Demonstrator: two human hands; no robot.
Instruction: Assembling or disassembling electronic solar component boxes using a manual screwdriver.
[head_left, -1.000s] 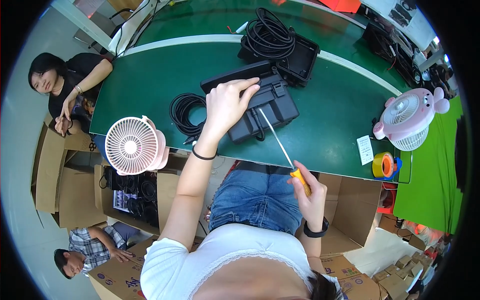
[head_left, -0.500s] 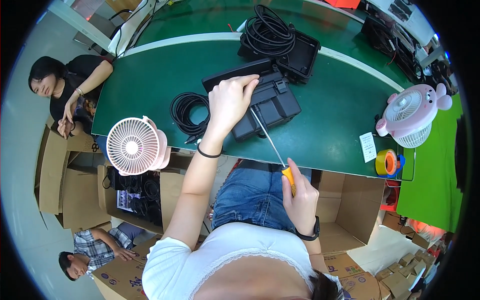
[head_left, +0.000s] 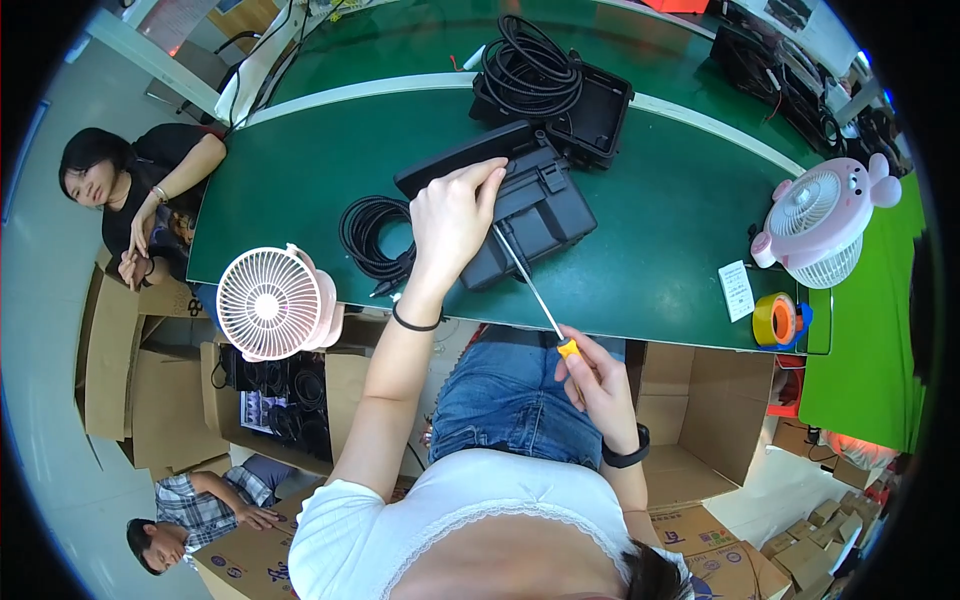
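Note:
My right hand [head_left: 600, 385] holds a screwdriver [head_left: 530, 282] by its yellow handle, fingertips pinched round it. The long metal shaft slants up and left to the near side of a black plastic box [head_left: 545, 215]; its tip is hard to make out there. My left hand [head_left: 450, 225] is closed over the left part of this box, thumb toward its top; the fingers' undersides are hidden. Behind my left hand stands a raised black lid-like panel [head_left: 420, 177]. A coiled black cable [head_left: 370, 235] lies on the green table just left of my left hand.
Beyond the box is an open black case [head_left: 600, 115] with a cable coil [head_left: 530, 75] on it. A pale fan [head_left: 268, 305] stands left; a pink fan [head_left: 815, 215], paper slip [head_left: 736, 290] and tape rolls [head_left: 775, 322] are right. Cardboard boxes [head_left: 700, 415] surround me; two people sit left.
The fingers of my right hand have shifted round the screwdriver handle, covering more of it. My left hand stays on the box. The whole view has moved slightly.

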